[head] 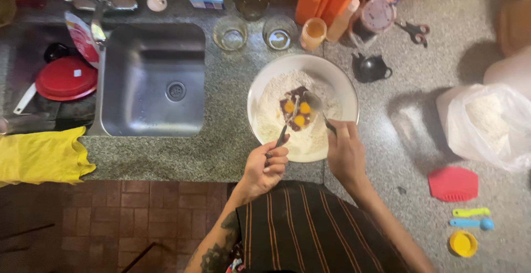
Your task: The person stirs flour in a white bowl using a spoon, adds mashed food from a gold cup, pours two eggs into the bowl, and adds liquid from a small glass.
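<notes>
Utensil handles (279, 140) hidden inside fingers (276, 159)

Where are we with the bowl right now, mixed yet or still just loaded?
Loaded: the bowl holds flour with dark liquid and whole egg yolks on top. In hand: the left hand holds a fork and the right hand a spoon, both over the middle. Left: the yolks are unbroken and the flour dry, so mixing remains.

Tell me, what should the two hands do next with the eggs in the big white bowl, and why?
Probably stir. The left hand holds a fork and the right hand a metal spoon over the round white bowl, where whole yellow egg yolks sit unbroken on white flour.
</notes>
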